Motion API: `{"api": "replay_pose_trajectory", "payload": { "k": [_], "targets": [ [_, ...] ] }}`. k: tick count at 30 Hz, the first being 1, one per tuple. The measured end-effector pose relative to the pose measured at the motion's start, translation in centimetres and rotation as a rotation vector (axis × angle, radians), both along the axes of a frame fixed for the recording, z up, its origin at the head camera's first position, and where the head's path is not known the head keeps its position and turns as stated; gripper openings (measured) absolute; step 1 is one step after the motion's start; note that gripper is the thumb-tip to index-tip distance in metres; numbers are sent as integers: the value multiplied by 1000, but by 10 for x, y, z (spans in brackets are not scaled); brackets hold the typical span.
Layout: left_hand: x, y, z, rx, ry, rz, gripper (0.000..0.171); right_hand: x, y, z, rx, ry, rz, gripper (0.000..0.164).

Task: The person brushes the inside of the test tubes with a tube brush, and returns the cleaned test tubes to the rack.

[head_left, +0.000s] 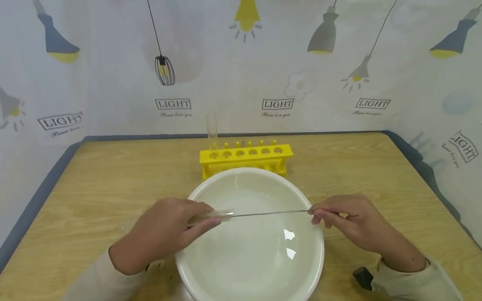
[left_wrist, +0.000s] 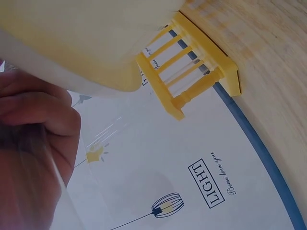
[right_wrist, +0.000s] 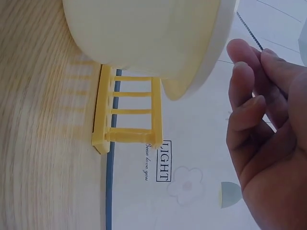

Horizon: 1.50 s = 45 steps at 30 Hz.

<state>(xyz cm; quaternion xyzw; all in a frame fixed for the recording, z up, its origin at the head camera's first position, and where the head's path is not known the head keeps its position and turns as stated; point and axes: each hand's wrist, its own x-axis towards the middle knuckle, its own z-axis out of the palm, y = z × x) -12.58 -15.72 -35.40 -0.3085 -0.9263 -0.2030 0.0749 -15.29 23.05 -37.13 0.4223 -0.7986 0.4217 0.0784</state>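
Over a white basin, my left hand grips a clear test tube lying nearly level, its mouth facing right. A thin twisted-wire rod runs out of that mouth. My right hand pinches the rod's far end between thumb and fingertips, above the basin's right rim. The rod's other end is hidden by the left hand. In the left wrist view the fingers curl around the tube. The right wrist view shows the wire rising from the pinch, with the other fingers loosely bent.
Behind the basin stands a yellow test tube rack, its front partly hidden by the rim. Another clear test tube stands upright in its leftmost hole. Beside the right sleeve is a small black object. A patterned backdrop encloses the wooden table.
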Motion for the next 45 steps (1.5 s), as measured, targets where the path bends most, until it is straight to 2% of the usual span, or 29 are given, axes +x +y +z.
{"api": "replay_pose_trajectory", "payload": {
  "k": [3,5,8,10,13,18,22,26,34,37,40,45],
  "targets": [
    [0,-1,2,-25,-101,18,29,-1,1,0,-4,-5,6,25],
    [0,-1,3,-39,-143,30,32,-2,2,0,-8,-16,12,25],
    [0,-2,2,-48,-166,44,37,-3,5,-1,-9,-51,15,26],
    [0,-2,1,-48,-153,46,38,-3,6,-1,-3,-104,9,29],
    [0,-1,-2,-36,-51,31,36,-1,8,1,8,-217,-11,31],
    [-3,0,-8,28,243,-16,36,1,9,7,43,-388,-64,25],
    [-5,0,-14,82,409,-43,45,-2,11,7,36,-521,-72,24],
    [-8,1,-16,77,501,-46,48,-8,15,3,-7,-613,-15,28],
    [-10,1,-15,73,573,-35,49,-15,21,-2,-176,-808,169,32],
    [-11,1,-14,80,602,-29,49,-15,21,-1,-216,-821,199,33],
    [-12,1,-13,82,616,-21,49,-15,22,-1,-211,-766,181,33],
    [-12,-2,-12,71,598,-15,52,-12,21,1,-98,-575,12,29]
  ]
}}
